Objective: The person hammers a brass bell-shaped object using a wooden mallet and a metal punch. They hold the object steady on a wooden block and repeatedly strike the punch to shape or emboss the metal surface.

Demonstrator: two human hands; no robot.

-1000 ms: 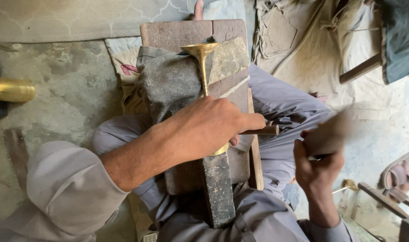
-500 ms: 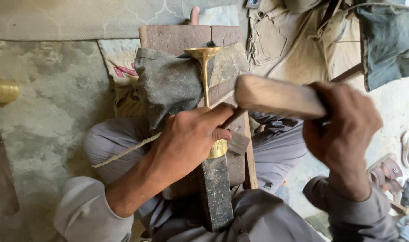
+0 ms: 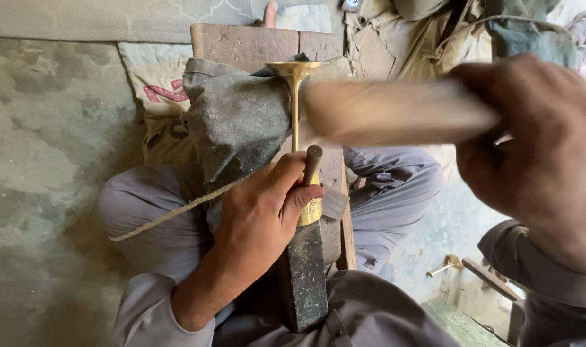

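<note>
Underfoot, the rough concrete floor point(image 3: 42, 160) fills the left of the scene, and a person sits on it cross-legged in grey trousers point(image 3: 145, 212). Far from them a reddish brick block point(image 3: 254, 44) stands, with a printed sack point(image 3: 155, 90) spread beside it on the left. A dusty grey cloth point(image 3: 238, 122) is draped over the near side of the block and hangs toward the lap. A length of coarse rope point(image 3: 171, 215) runs from under the cloth out across the left knee.

Down the middle lies a dark iron bar point(image 3: 302, 276), its near end resting between the legs. On it rests the brass trumpet-shaped piece point(image 3: 295, 96), its flared mouth at the far end and its slim stem running back toward the body.

The left hand point(image 3: 261, 218) has its fingers closed around a short dark punch point(image 3: 313, 164), held upright against the stem's thicker near end. The right hand point(image 3: 537, 141), high on the right, grips the wooden mallet point(image 3: 395, 112) with fingers wrapped tight; the mallet is blurred, its head above the stem. A small brass part point(image 3: 446, 265) lies on the floor at the near right.
</note>
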